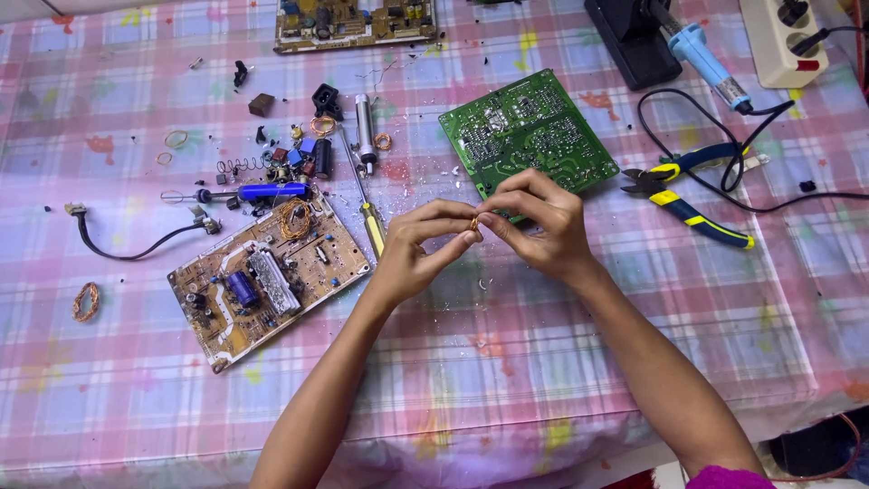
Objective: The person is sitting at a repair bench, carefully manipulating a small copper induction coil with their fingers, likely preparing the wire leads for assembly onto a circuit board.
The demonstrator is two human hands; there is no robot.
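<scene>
My left hand (418, 246) and my right hand (541, 220) meet above the table's middle, fingertips pinched together on a small copper-coloured coil (473, 222). Just behind my right hand lies a green circuit board (525, 127), solder side up. To the left of my left hand rests a tan circuit board (272, 276) with components and a copper wire coil on it. A yellow-handled screwdriver (369, 217) lies between that board and my left hand.
Blue-and-yellow pliers (692, 195) lie to the right, near a blue soldering iron (706, 59) with black cable and a power strip (780, 41). Loose parts, a spring, copper rings and a desoldering pump (365, 127) are scattered at upper left. Another board (353, 23) sits at the far edge.
</scene>
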